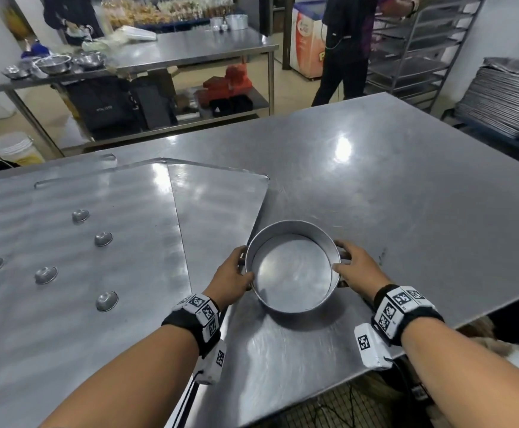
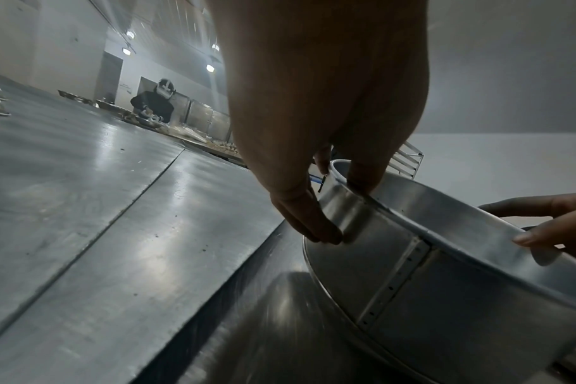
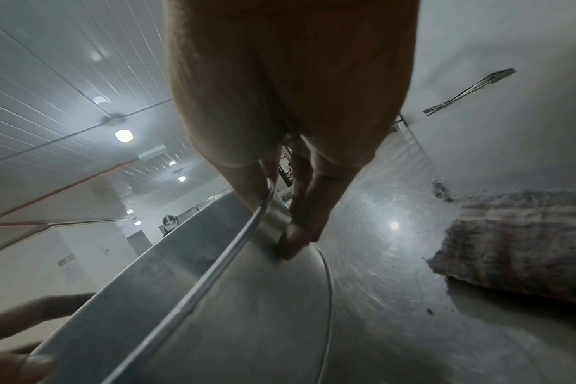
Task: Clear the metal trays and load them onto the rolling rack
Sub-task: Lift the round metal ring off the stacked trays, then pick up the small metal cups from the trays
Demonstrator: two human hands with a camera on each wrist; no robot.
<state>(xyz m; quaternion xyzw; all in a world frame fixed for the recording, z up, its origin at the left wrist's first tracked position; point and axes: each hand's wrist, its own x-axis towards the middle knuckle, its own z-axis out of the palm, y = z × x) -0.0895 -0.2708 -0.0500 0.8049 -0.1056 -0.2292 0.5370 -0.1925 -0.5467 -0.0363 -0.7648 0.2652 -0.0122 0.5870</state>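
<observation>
A round metal cake pan (image 1: 293, 270) sits empty near the front of the steel table, held on both sides. My left hand (image 1: 236, 271) grips its left rim, thumb inside and fingers on the outer wall (image 2: 316, 226). My right hand (image 1: 352, 268) grips the right rim the same way, fingers pressed on the wall (image 3: 296, 233). Left of the pan lie two flat metal trays: a big one (image 1: 66, 288) carrying several small metal moulds (image 1: 106, 300), and another (image 1: 218, 205) partly under it. The rolling rack (image 1: 418, 54) stands at the back right.
A tall stack of metal trays (image 1: 505, 100) sits at the far right. A person in dark clothes (image 1: 347, 47) stands by the rack. Another steel table (image 1: 190, 54) with bowls stands behind. A grey cloth (image 3: 517, 241) lies at the table's right edge.
</observation>
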